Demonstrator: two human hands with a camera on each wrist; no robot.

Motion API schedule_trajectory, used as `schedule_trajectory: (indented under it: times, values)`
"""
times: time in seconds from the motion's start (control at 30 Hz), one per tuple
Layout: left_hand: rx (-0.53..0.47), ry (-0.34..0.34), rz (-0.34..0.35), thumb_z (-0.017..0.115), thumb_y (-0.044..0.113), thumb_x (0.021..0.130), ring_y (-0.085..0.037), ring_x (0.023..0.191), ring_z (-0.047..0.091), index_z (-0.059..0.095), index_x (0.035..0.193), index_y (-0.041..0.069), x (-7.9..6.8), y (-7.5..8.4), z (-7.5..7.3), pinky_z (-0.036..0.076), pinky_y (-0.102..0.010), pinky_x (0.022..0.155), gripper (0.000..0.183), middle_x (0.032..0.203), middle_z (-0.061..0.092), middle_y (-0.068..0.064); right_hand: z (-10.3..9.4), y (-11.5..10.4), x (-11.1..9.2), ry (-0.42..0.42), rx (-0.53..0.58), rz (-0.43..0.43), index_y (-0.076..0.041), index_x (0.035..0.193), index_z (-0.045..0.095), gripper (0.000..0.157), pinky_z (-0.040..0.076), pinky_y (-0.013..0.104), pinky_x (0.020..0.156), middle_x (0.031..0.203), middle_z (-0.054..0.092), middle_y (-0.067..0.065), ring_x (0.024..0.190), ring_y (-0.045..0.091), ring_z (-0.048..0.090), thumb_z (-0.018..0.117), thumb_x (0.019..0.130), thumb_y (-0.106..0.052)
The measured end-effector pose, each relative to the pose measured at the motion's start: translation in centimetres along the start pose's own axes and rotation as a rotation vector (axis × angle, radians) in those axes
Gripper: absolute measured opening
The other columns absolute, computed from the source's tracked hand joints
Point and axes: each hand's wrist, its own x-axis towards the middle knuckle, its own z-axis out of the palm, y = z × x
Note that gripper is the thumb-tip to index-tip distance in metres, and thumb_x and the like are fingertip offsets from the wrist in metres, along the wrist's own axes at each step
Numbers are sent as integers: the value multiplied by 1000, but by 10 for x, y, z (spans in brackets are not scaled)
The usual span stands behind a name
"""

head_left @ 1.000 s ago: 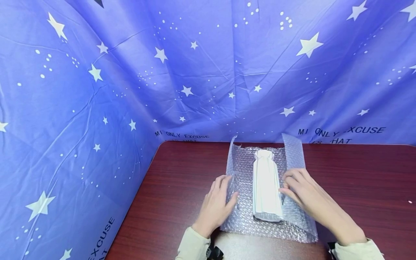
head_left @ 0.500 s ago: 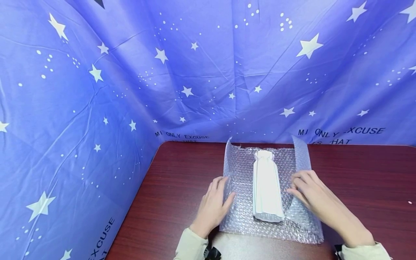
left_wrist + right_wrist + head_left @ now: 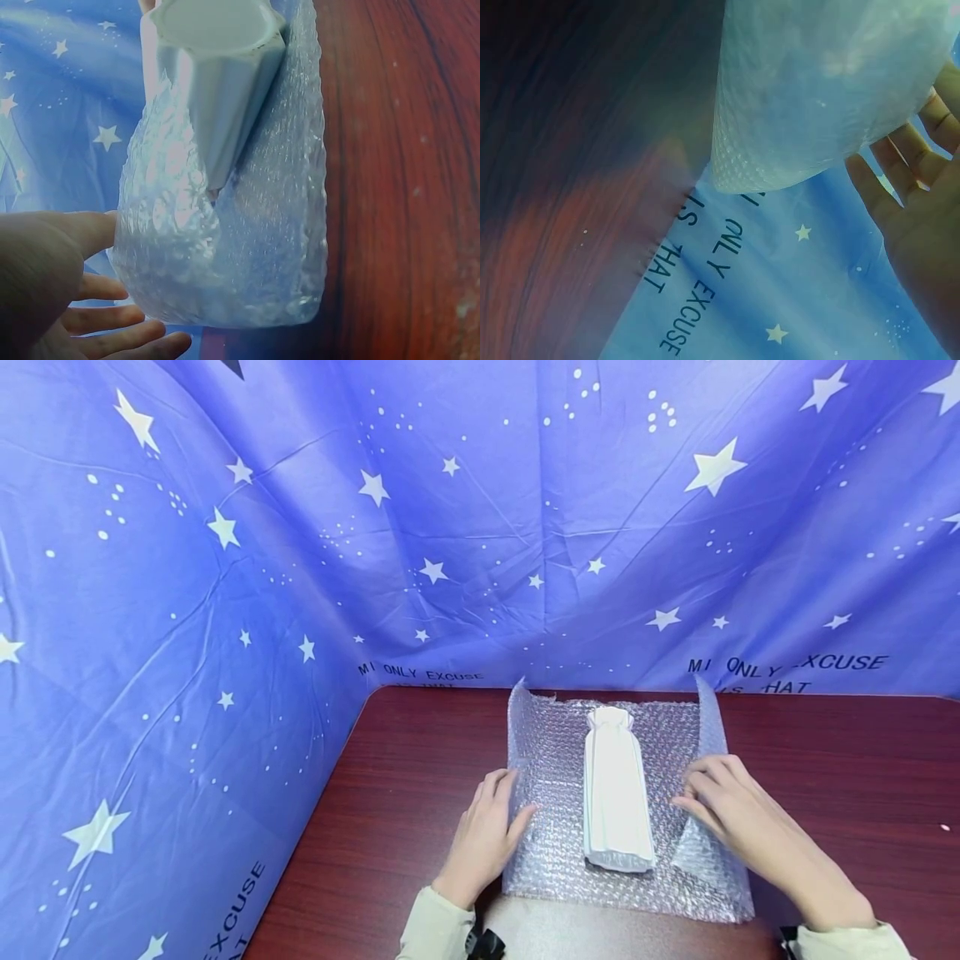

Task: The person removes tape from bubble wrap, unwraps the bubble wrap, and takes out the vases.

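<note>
"What's lying on the bubble wrap (image 3: 555,835)?"

"A white, ribbed vase (image 3: 618,802). It's lying on its side, base facing near, narrower neck pointing far."

"And the wrap?"

"It's spreading clear beneath the vase, its left and right edges curling upward."

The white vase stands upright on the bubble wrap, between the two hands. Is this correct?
Not upright: the head view shows the white vase lying on its side on the bubble wrap, between the left hand and the right hand.

The vase (image 3: 617,793) is showing white; at its twelve o'clock, blue cloth (image 3: 577,510) is bearing white stars; at nine, the table (image 3: 405,777) is displaying dark-red grain.
</note>
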Motion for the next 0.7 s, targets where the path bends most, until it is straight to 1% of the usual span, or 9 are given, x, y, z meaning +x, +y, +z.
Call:
schedule_trajectory:
  times: [0.13,0.23,0.5,0.63,0.7]
  values:
    - [5,-5,-11,58,35,100,-28,119,58,50,142,3,-1,-1,0,57,-47,85,54,136,54,-13,-1,4,-4,-1,-17,0,-17,81,62,13,38,38,84,101,60,7,98,27,49,72,89,-23]
    - [7,-1,-18,58,35,100,-28,120,58,51,141,2,-2,-2,-1,57,-47,87,54,136,55,-13,-2,6,-7,-8,-24,0,-17,81,63,13,39,39,85,101,61,9,98,28,50,71,89,-22]
    - [22,11,-35,59,34,99,-29,120,59,53,140,0,-2,-7,1,55,-46,92,53,135,56,-14,-2,14,-15,-10,-37,7,-18,81,64,12,39,43,84,103,62,12,97,30,50,69,91,-23]
    - [22,11,-40,60,32,99,-30,120,59,53,139,-2,-3,-9,1,54,-45,95,53,134,57,-15,-3,17,-20,-17,-41,-1,-19,80,62,14,39,42,85,102,62,13,98,32,50,67,92,-16]
    - [18,18,-39,62,31,98,-30,120,59,54,138,-3,-4,-10,1,53,-45,96,53,134,57,-16,-3,18,-22,-23,-45,1,-19,80,62,15,39,42,85,101,61,12,97,31,50,66,93,-13]
